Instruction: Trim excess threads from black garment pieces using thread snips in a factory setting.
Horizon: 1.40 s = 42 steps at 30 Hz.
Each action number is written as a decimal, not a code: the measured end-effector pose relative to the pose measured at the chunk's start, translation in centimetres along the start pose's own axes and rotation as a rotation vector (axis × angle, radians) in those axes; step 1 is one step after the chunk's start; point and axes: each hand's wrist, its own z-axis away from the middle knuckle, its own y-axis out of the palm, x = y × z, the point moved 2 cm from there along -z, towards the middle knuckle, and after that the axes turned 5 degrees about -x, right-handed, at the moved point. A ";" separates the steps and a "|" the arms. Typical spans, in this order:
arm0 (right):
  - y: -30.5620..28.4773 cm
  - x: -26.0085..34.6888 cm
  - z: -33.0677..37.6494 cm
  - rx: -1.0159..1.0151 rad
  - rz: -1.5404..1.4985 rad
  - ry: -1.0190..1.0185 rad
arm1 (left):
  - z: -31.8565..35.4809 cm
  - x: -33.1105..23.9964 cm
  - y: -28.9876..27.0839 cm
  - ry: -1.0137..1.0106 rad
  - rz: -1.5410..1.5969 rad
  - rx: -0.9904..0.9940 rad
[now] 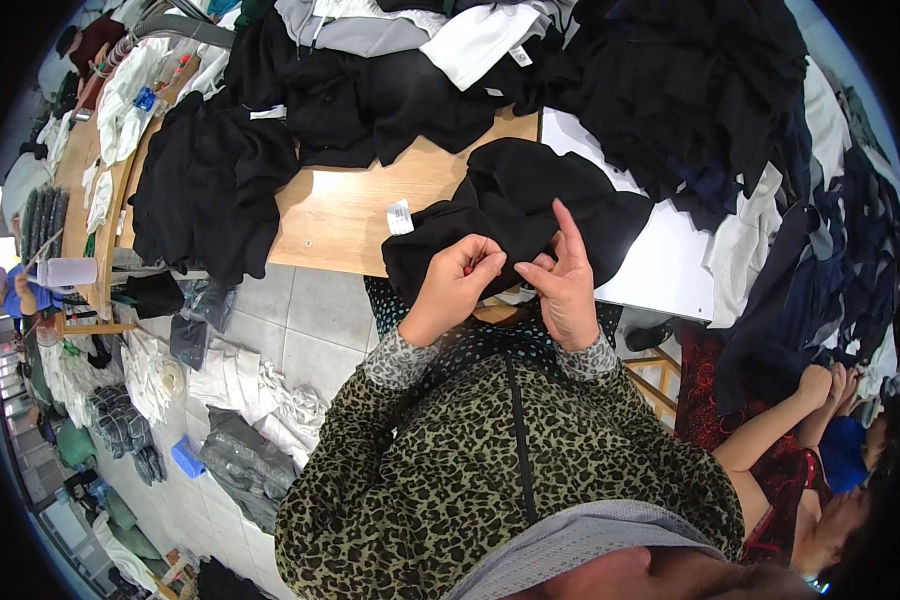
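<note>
A black garment [540, 185] lies bunched at the table's near edge, in front of me, with a white label [399, 217] at its left end. Over its near part my left hand [448, 290] is closed, thumb against curled fingers. A small red bit shows between those fingers; what it belongs to is hidden. My right hand [567, 290] is just to the right, palm partly turned up, its index finger stretched away from me and the thumb pointing at the left hand. Its fingers are apart, and I see nothing held in them.
Black garments [210, 180] lie on the wooden table [340, 215] at left and along the back. A large dark pile [680, 90] stands at far right. A white board [670, 262] lies under the garment. At right, another person's hands [825, 385] touch dark cloth.
</note>
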 end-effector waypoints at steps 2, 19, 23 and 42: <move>0.1 -0.2 0.1 0.001 -0.047 0.073 | 0.1 0.4 -0.6 -0.073 -0.035 -0.038; -1.2 -1.4 0.0 -0.148 -0.272 0.107 | 0.1 -0.5 -0.5 -0.073 0.047 -0.034; -1.4 -1.5 0.0 -0.156 -0.268 0.129 | 0.1 -0.4 -0.7 -0.084 0.032 -0.030; -0.5 -1.2 0.9 -0.112 -0.008 -0.079 | 0.2 -1.3 1.7 0.695 -0.573 -0.179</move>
